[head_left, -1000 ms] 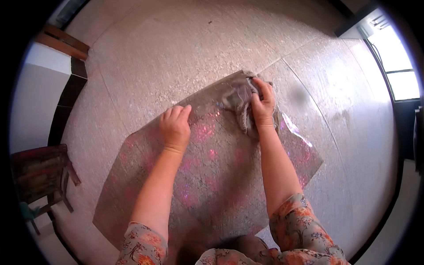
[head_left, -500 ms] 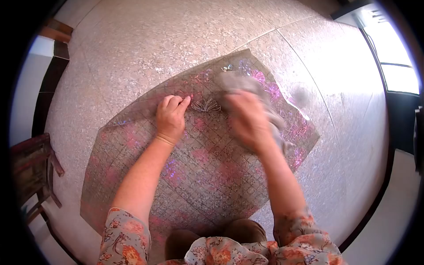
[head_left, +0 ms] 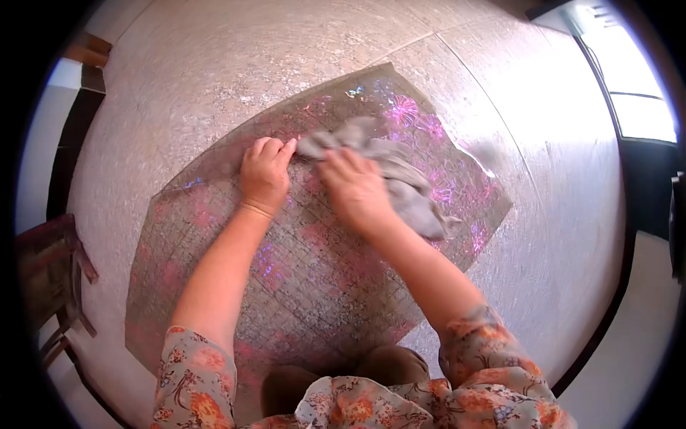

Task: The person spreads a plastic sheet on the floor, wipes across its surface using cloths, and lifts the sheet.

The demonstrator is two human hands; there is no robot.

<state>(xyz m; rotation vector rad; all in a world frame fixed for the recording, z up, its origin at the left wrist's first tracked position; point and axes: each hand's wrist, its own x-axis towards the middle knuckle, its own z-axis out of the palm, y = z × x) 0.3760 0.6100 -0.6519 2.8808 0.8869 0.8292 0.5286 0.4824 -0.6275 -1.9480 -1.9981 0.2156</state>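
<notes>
In the head view, the grey cloth (head_left: 411,193) lies upper centre on the shiny sheet (head_left: 286,286), its length slanting from upper left to lower right. The right hand (head_left: 354,189) touches its left part, blurred; I cannot tell if the fingers grip. The left hand (head_left: 266,171) is just beside the cloth's upper end, fingers curled together; whether they pinch the sheet, I cannot tell.
</notes>
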